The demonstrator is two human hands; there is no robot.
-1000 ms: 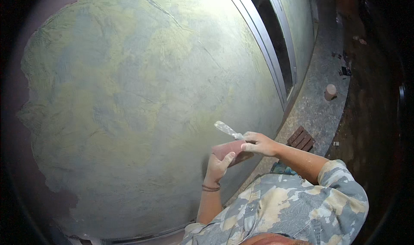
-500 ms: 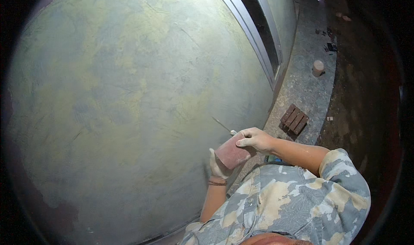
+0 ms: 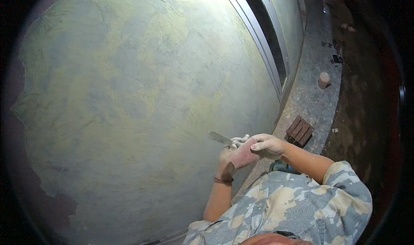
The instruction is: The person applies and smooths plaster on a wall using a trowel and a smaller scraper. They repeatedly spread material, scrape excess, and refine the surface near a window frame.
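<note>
A curved sheet of reddish-pink sandpaper is between my two hands in front of the wall. My right hand pinches its upper right part, thumb on the near face. From the lower left, my left hand closes round its other end, partly hidden by the sheet. Whitish dust covers both hands. A thin flat blade, like a putty knife's, sticks out leftward beside the whitened fingers above the sheet. Its handle is hidden, and I cannot tell which hand grips it.
A large wall, patchy grey and yellowish, fills the left. Farther right stands a pale window or door frame. On the concrete ledge lie a brown slatted block and a pinkish container. Dark ground borders the ledge.
My hands and the sandpaper have shifted slightly right and down in view. The sheet is tilted more, and the blade now shows its flat side. My left hand has moved farther round the sheet.
</note>
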